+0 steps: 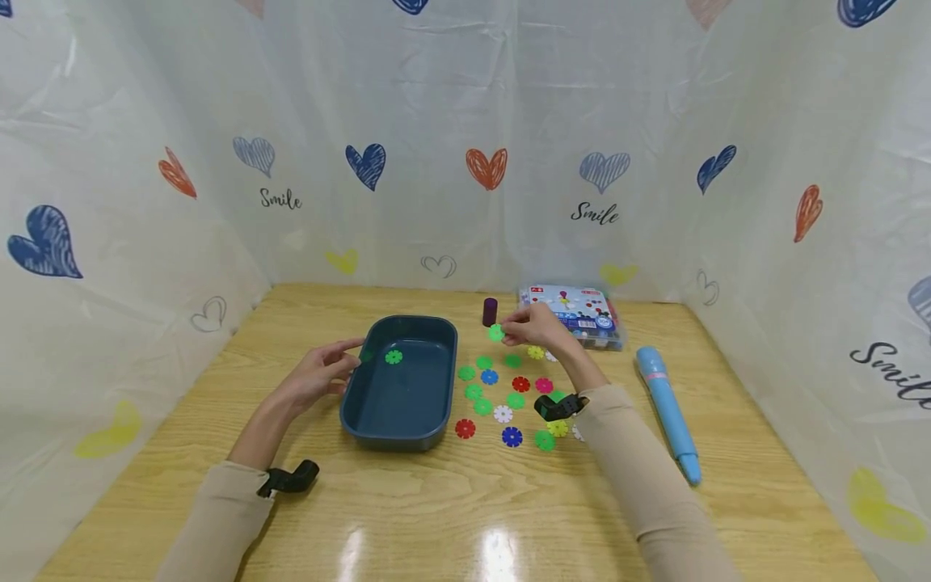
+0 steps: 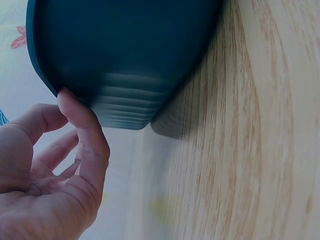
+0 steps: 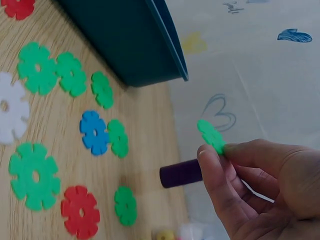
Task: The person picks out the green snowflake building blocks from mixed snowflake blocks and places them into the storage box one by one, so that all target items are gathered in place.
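A dark teal plastic basin (image 1: pixel 398 388) stands on the table, with one green snowflake disc (image 1: pixel 393 356) inside. At its left rim is my left hand (image 1: pixel 320 378); in the left wrist view, thumb and finger (image 2: pixel 82 120) pinch that rim. Beyond the basin's right side, my right hand (image 1: pixel 537 325) holds a green snowflake disc (image 3: pixel 211 136) between thumb and fingertip, raised above the table. Below and nearer lie loose snowflake discs in green, red, white, blue, yellow and pink, among them a blue disc (image 1: pixel 490 377) and a red disc (image 1: pixel 465 428).
A dark purple cylinder (image 1: pixel 490 312) stands upright behind the discs. At the back right lies a clear plastic case (image 1: pixel 604 323) with a printed lid. A light blue pen-shaped object (image 1: pixel 667 414) lies at the right. A heart-printed curtain (image 1: pixel 436 226) surrounds the table.
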